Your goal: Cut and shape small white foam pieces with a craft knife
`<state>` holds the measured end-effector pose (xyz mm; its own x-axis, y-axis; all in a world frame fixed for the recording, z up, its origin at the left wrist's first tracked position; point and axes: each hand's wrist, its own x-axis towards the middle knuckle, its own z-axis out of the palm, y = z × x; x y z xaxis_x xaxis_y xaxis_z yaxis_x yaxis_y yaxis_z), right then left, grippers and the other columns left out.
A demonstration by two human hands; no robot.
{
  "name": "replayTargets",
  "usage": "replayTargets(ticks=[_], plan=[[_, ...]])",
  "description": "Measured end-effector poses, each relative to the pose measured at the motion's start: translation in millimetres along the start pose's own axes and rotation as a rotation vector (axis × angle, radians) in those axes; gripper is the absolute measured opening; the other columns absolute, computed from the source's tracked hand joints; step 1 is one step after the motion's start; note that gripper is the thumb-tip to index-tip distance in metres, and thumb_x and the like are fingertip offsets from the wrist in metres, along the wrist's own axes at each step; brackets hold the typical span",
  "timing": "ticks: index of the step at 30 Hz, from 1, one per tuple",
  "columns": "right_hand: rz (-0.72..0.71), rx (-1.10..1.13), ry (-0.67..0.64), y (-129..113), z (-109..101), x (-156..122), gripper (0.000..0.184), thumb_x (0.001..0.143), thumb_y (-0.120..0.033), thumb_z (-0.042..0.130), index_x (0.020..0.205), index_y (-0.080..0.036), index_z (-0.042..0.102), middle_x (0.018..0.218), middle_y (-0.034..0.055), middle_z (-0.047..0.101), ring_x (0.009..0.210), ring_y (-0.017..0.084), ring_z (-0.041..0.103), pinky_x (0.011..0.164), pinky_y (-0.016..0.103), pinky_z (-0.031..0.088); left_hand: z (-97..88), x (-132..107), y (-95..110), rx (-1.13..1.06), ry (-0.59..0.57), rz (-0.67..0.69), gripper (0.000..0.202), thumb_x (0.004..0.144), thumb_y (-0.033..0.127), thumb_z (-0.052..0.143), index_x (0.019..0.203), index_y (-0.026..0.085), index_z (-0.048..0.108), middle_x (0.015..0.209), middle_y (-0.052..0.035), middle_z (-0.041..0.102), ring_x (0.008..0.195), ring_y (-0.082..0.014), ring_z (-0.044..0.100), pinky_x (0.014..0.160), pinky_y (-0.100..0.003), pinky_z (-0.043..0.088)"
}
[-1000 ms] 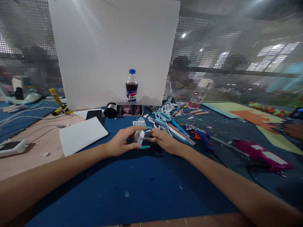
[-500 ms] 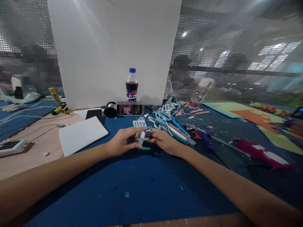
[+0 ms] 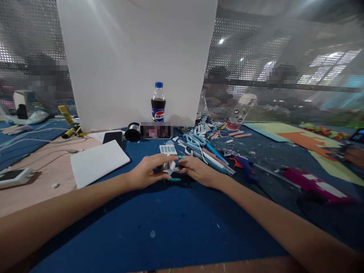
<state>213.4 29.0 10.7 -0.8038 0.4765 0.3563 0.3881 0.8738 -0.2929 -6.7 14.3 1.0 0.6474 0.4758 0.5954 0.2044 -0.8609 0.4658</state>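
Above the blue mat (image 3: 170,227), my left hand (image 3: 148,170) is closed on a small folded white piece (image 3: 170,167), which looks like paper. Thumb and index finger hold it from the left side. My right hand (image 3: 197,170) meets it from the right, its fingers pinched together at the edge of the same piece. Long teal fingernails show on both hands. What exactly lies between the right fingertips is hidden. Just behind the hands lies a white sheet with blue printed blocks (image 3: 167,149).
Behind stand a cola bottle (image 3: 158,104), a phone (image 3: 157,131) and a black spool (image 3: 132,132). Light blue scissors (image 3: 196,140), pens (image 3: 214,161) and paper scraps lie right, beyond them glue guns (image 3: 315,184). White sheets (image 3: 99,163) rest left. Another person's hand (image 3: 354,154) is at far right.
The white piece has turned slightly between my fingers, and my left index finger has shifted a little. At far right, the other person's hand has moved further into view.
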Motion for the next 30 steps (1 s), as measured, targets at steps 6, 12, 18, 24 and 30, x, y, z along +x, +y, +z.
replayTargets(ticks=[6,12,18,24,30], plan=[[-0.006,0.026,0.063,-0.9,3.8,0.9,0.05,0.092,-0.048,0.023,0.085,-0.014,0.06,0.073,0.0065,0.056,0.066,0.016,0.047,0.063,0.028,0.037,-0.9,0.5,0.8,-0.028,-0.001,0.008,0.043,0.083,0.029,0.058,0.122,0.017,0.046,0.096,-0.0094,0.06,0.071,-0.013,0.054,0.061,-0.024,0.047],[0.006,0.041,0.104,0.1,6.5,0.4,0.051,0.09,-0.052,0.026,0.082,-0.015,0.06,0.07,0.0046,0.052,0.065,0.015,0.046,0.061,0.027,0.035,-1.1,0.1,1.6,-0.035,-0.011,0.005,0.044,0.082,0.029,0.058,0.123,0.019,0.046,0.103,-0.011,0.06,0.076,-0.0145,0.057,0.062,-0.024,0.047],[0.002,0.041,0.129,1.0,7.5,0.2,0.047,0.089,-0.051,0.029,0.083,-0.015,0.06,0.07,0.0035,0.051,0.065,0.014,0.045,0.06,0.026,0.033,-1.5,0.3,1.0,-0.028,-0.013,0.03,0.044,0.081,0.027,0.06,0.122,0.016,0.047,0.099,-0.0103,0.061,0.076,-0.0146,0.057,0.064,-0.024,0.047],[0.005,0.091,0.122,-2.3,5.4,2.7,0.05,0.09,-0.052,0.025,0.081,-0.016,0.06,0.068,0.0027,0.052,0.064,0.014,0.045,0.06,0.026,0.033,-1.8,-0.4,4.0,-0.023,-0.051,-0.041,0.041,0.083,0.027,0.056,0.12,0.016,0.043,0.101,-0.0097,0.059,0.075,-0.014,0.057,0.065,-0.026,0.048],[0.038,0.099,0.111,-1.1,4.0,3.8,0.05,0.089,-0.052,0.026,0.077,-0.016,0.057,0.066,0.0026,0.053,0.064,0.015,0.045,0.06,0.026,0.033,-1.3,-0.9,6.8,-0.015,-0.08,-0.116,0.039,0.085,0.027,0.05,0.121,0.015,0.039,0.086,-0.0048,0.057,0.063,-0.0108,0.051,0.057,-0.023,0.046]])
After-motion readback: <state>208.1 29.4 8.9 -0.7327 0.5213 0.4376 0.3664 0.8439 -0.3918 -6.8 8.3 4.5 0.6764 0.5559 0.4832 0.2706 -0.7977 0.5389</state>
